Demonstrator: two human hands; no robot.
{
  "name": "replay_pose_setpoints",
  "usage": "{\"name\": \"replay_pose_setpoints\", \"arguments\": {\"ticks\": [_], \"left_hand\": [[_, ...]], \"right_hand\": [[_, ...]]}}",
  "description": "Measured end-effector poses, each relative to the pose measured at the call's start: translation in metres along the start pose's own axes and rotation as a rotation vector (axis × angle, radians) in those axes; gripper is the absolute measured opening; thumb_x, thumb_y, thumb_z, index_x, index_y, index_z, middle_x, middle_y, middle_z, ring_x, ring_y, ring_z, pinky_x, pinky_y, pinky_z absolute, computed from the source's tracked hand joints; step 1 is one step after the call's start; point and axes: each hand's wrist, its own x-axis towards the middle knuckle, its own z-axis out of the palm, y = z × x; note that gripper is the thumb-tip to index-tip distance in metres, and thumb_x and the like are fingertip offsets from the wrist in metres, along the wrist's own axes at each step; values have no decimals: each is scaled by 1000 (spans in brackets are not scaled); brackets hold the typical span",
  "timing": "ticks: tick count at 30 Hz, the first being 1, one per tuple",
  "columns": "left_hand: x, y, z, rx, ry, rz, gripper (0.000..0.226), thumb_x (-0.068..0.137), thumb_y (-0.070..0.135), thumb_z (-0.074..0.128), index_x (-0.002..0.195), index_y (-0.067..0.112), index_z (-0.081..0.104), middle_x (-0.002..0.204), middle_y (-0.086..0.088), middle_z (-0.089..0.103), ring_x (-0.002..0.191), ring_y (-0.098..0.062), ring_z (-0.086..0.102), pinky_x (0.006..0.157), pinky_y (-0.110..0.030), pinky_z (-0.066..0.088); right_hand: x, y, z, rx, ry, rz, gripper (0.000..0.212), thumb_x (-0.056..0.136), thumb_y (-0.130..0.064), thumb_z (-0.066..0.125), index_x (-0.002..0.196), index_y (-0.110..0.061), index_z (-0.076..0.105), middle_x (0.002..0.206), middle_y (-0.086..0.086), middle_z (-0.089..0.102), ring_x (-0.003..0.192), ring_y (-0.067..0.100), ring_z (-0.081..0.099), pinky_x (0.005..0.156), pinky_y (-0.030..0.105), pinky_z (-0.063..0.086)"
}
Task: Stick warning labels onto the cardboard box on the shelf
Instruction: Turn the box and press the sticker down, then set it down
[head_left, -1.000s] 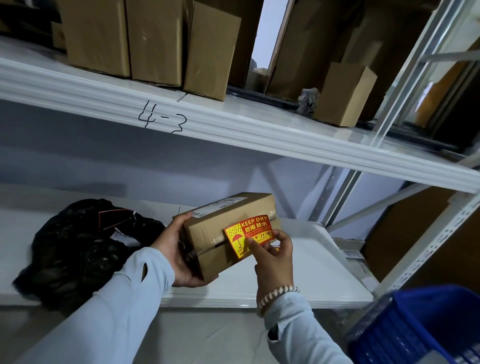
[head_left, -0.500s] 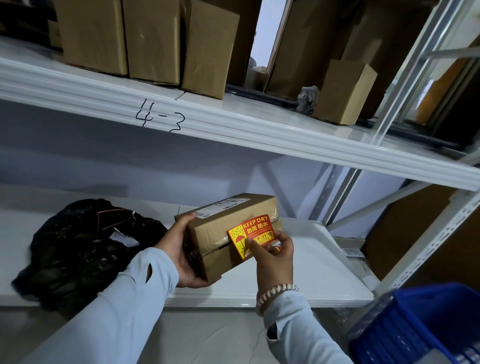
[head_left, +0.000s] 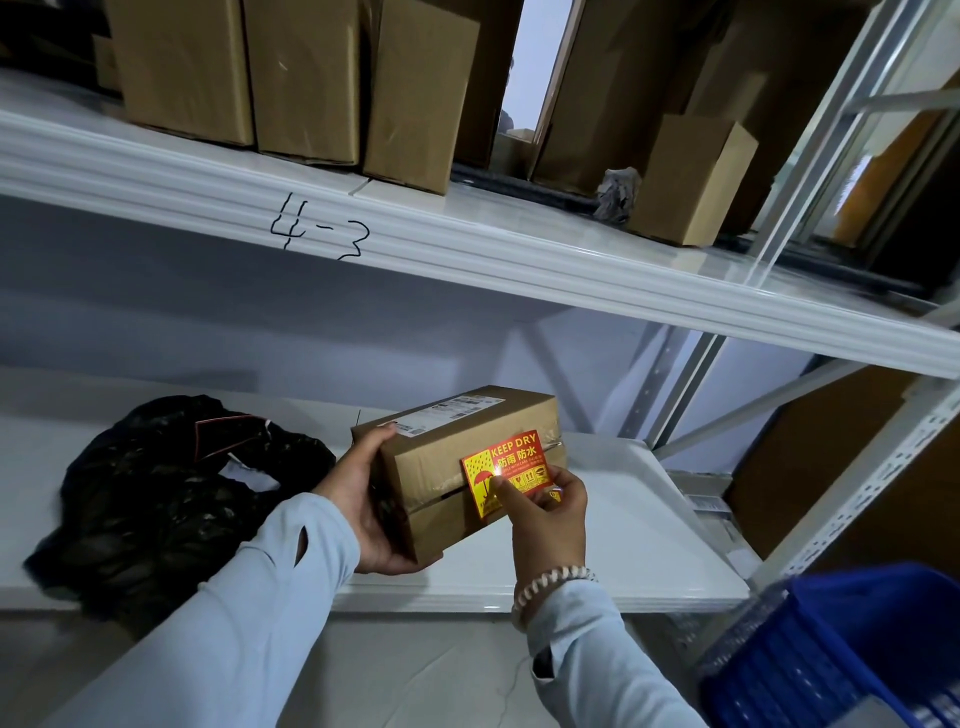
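Fingers (head_left: 498, 486) of right hand (head_left: 545, 519) pinch label (head_left: 506, 470) against box (head_left: 467, 467) side, likely to seat it. Left hand (head_left: 363, 499) grips box's left end as brace, near shelf (head_left: 623, 571) front edge. Black bag (head_left: 171, 499) at shelf's left.

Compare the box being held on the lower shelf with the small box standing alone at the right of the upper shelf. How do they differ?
The held box lies flat, tilted in the left hand; the small box stands upright, untouched. The held box carries a red and yellow label and a white one; the small box shows none. Both are plain brown cardboard.
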Motion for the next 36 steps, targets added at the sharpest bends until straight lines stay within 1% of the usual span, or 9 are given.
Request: {"name": "replay_pose_setpoints", "arguments": {"ticks": [6,9,13,18,20,24,29,33,36], "left_hand": [[1,-1,1,-1,7,14,58,65,64,67,99,18,60,105,-18,62,101,-39,58,103,-58,36],[2,-2,1,13,20,16,58,66,64,66,100,18,60,103,-17,64,99,-38,59,102,-57,36],[3,-3,3,27,35,25,56,66,64,66,98,19,61,99,-17,65,96,-39,60,102,-58,37],[4,-2,4,63,42,57,54,67,65,65,97,20,62,97,-16,66,93,-36,61,101,-56,38],[5,-2,4,81,45,65,54,66,65,66,98,21,61,98,-16,65,95,-36,61,101,-56,39],[6,-4,6,113,54,82,54,65,64,67,101,23,61,100,-16,65,97,-38,61,97,-55,41],[5,-7,8,120,55,100,54,66,63,68,101,24,60,102,-16,65,99,-39,61,94,-55,44],[7,-6,6,118,55,102,56,64,61,70,105,25,60,106,-17,64,101,-40,60,97,-58,41],[7,-5,7,107,59,92,56,64,62,70,105,25,60,106,-17,64,101,-40,59,97,-58,41]], "right_hand": [[5,4,1,-62,20,6,55,71,-7,80,113,-19,45,87,-1,62,79,9,61,66,24,47],[7,6,0,-113,35,4,55,70,-9,81,112,-17,46,86,-2,61,78,8,60,71,26,47],[6,7,0,-160,30,9,55,70,-11,81,110,-18,43,86,-4,59,74,4,56,61,18,42],[3,6,2,-171,-10,30,62,69,-15,83,112,-19,38,88,-5,57,75,3,54,58,15,39],[2,4,2,-175,-13,32,65,67,-17,84,111,-18,37,88,-4,56,76,4,54,61,17,40],[2,3,4,-160,-1,38,69,63,-18,86,111,-16,36,88,-6,54,76,3,52,80,29,41],[1,1,5,-128,25,69,71,62,-18,87,111,-16,37,91,-3,55,77,8,53,82,31,41],[1,1,5,-116,36,79,77,62,-19,87,118,-15,35,104,4,55,89,19,54,83,30,40],[1,1,5,-125,36,87,82,62,-19,87,123,-12,34,101,3,54,87,18,53,83,30,40]]}}
